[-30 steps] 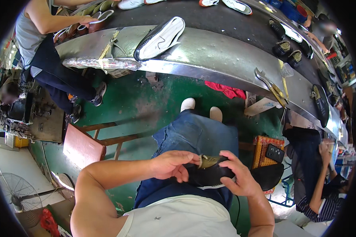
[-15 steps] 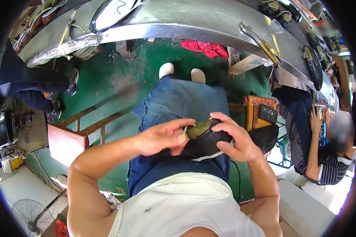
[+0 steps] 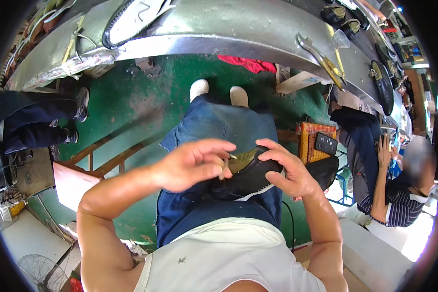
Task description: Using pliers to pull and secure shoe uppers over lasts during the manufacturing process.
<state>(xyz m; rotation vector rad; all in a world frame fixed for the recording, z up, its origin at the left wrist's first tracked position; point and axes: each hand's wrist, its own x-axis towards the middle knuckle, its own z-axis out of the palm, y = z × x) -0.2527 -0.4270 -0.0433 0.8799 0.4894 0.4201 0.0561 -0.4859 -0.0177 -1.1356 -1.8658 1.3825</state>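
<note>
A black shoe with a pale stitched sole edge rests over my lap, tilted on its side. Olive-green material, perhaps a shoe last, fills its opening. My right hand grips the shoe's right end, thumb on the near side and fingers over the top. At the left end of the opening, my left hand has its thumb and fingers drawn together. A small pale strand shows beside those fingertips, but what they pinch is too small and blurred to name.
Across the front runs a metal workbench bearing a white sole piece, pincers and black shoes. A wooden stool stands left. At right are a phone, a black bag and a seated person.
My left hand has lifted slightly and its fingers have curled at the shoe's opening. My right hand keeps its grip. The whole view has shifted a little.
</note>
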